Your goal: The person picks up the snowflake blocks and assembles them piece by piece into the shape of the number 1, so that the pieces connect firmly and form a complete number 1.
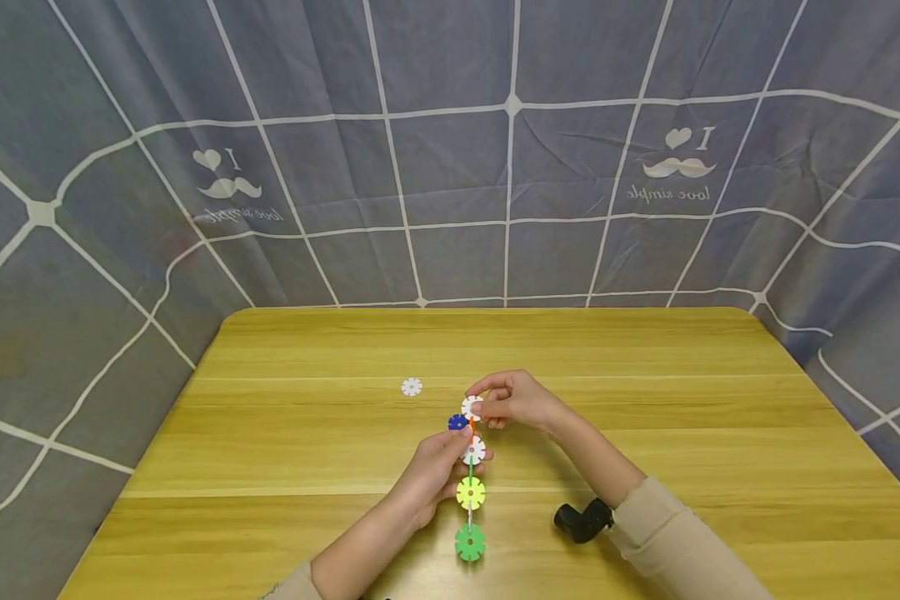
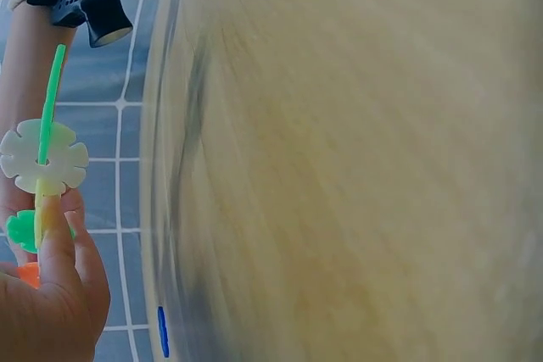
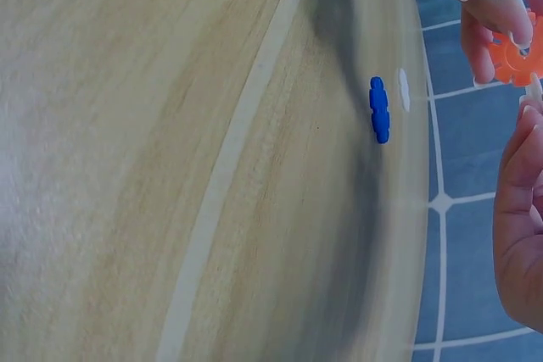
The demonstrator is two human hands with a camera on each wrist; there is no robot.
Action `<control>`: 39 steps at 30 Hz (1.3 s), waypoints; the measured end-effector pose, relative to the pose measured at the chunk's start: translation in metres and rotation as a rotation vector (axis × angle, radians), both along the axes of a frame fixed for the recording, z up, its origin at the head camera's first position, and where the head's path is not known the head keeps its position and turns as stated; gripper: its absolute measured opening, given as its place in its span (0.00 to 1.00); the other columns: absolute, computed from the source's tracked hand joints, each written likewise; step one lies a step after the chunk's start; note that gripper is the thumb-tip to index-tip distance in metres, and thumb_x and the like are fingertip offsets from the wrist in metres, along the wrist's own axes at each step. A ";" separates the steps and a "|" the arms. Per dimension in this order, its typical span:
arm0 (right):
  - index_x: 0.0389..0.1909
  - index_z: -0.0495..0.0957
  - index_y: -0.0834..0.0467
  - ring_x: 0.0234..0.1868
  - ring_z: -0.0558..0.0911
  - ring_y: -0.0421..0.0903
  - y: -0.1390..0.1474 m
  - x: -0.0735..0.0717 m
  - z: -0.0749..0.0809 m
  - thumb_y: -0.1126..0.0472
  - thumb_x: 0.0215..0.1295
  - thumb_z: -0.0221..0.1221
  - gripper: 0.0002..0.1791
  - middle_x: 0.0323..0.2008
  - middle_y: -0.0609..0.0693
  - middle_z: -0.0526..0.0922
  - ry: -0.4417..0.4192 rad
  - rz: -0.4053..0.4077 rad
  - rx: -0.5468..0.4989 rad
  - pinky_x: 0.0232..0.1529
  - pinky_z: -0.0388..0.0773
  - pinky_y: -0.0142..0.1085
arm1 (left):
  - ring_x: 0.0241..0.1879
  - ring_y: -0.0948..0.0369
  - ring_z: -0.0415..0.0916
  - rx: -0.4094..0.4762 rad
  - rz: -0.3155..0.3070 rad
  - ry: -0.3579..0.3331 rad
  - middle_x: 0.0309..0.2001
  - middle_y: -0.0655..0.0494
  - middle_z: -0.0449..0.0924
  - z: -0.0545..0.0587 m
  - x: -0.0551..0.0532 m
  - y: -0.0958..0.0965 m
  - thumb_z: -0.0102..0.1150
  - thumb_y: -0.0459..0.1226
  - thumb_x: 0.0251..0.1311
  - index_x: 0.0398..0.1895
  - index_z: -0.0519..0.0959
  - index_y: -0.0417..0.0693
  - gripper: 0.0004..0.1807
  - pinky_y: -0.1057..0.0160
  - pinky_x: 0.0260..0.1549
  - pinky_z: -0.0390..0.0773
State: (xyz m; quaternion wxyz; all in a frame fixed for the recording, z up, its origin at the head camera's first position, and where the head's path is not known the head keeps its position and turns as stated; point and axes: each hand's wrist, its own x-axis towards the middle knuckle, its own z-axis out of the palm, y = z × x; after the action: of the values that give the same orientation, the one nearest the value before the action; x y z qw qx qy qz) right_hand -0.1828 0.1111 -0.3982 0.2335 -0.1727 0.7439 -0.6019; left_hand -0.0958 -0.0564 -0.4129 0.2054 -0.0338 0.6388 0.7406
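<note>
A chain of notched plastic discs, slotted together at right angles, runs between both hands. In the head view it ends in a green disc, followed by a yellow disc and a white disc, with edge-on discs linking them. My left hand grips the chain near that white disc, thumb in front. At the far end, my right hand pinches another white disc beside the orange disc. The right wrist view shows the orange disc face-on between the hands.
A loose blue disc lies on the wooden table by the left hand. Farther back and left is a loose white disc. A black device sits at the right wrist. Grey checked curtains surround the table.
</note>
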 end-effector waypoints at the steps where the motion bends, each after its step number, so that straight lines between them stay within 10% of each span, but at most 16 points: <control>1: 0.49 0.74 0.74 0.21 0.76 0.39 0.000 0.000 0.000 0.68 0.62 0.58 0.16 0.19 0.46 0.79 0.004 0.006 0.004 0.24 0.75 0.28 | 0.30 0.68 0.78 0.002 -0.001 0.000 0.38 0.52 0.84 0.000 0.000 0.000 0.45 0.45 0.69 0.51 0.71 0.30 0.24 0.71 0.26 0.78; 39: 0.49 0.74 0.74 0.23 0.75 0.41 -0.001 0.009 0.015 0.72 0.63 0.52 0.15 0.26 0.61 0.79 0.102 0.055 0.034 0.28 0.77 0.33 | 0.31 0.66 0.79 -0.008 0.026 0.046 0.43 0.44 0.82 0.004 0.004 0.000 0.47 0.34 0.68 0.57 0.67 0.28 0.20 0.71 0.28 0.79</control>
State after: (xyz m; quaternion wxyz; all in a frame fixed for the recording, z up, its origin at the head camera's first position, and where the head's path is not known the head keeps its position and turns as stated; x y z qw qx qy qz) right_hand -0.1735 0.1102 -0.3836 0.2145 -0.2194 0.7600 -0.5730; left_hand -0.0921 -0.0568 -0.4086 0.1810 -0.0259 0.6457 0.7413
